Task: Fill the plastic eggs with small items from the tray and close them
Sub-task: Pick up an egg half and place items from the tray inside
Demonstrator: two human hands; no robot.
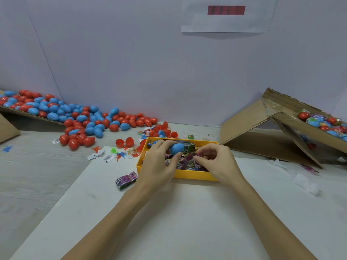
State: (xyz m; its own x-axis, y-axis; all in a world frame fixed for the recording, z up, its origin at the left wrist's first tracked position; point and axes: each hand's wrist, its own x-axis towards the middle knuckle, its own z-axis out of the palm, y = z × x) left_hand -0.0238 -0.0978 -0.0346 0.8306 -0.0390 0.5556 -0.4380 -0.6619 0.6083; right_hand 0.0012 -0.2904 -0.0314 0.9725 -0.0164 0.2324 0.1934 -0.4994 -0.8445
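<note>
Left hand grips a closed blue plastic egg over the yellow plastic tray. Right hand pinches a small purple wrapped item beside it.

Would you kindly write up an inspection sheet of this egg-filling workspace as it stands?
Surface: pale table with a white sheet laid in front of the person.
Job's things: yellow tray of small wrapped items; blue egg held over it; pile of red and blue eggs far left.
Clutter: open red egg halves, paper scraps, small plastic toys, a banded bundle beside the tray.
Hands: left hand grips the blue egg; right hand fingers pinch a small item.
Cables: nothing seen.
Surroundings: cardboard box of eggs at right; white wall with a paper notice.
</note>
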